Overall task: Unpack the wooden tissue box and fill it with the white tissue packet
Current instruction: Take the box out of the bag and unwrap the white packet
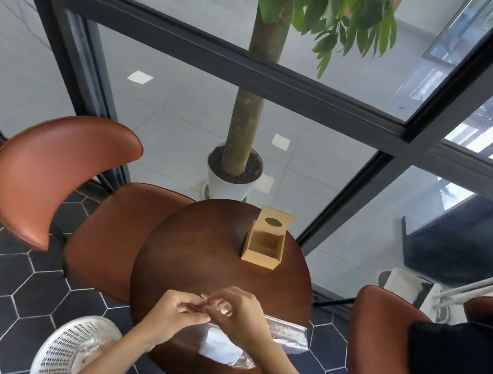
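A light wooden tissue box (pixel 264 245) stands at the far right of the round dark wooden table (pixel 192 259), its lid with an oval hole raised upright and its inside bare. Near the table's front edge lies the white tissue packet (pixel 218 348) inside clear plastic wrap. My left hand (pixel 175 314) and my right hand (pixel 240 314) meet just above it, both pinching the clear plastic wrap (pixel 222 307) between their fingertips. A second clear plastic packet (pixel 288 334) lies to the right of my right hand.
A white perforated basket (pixel 74 351) sits on the floor at lower left. Brown leather chairs (pixel 53 172) stand left and right; black fabric (pixel 462 373) lies on the right one. A potted tree (pixel 234 171) stands behind the table against the glass wall.
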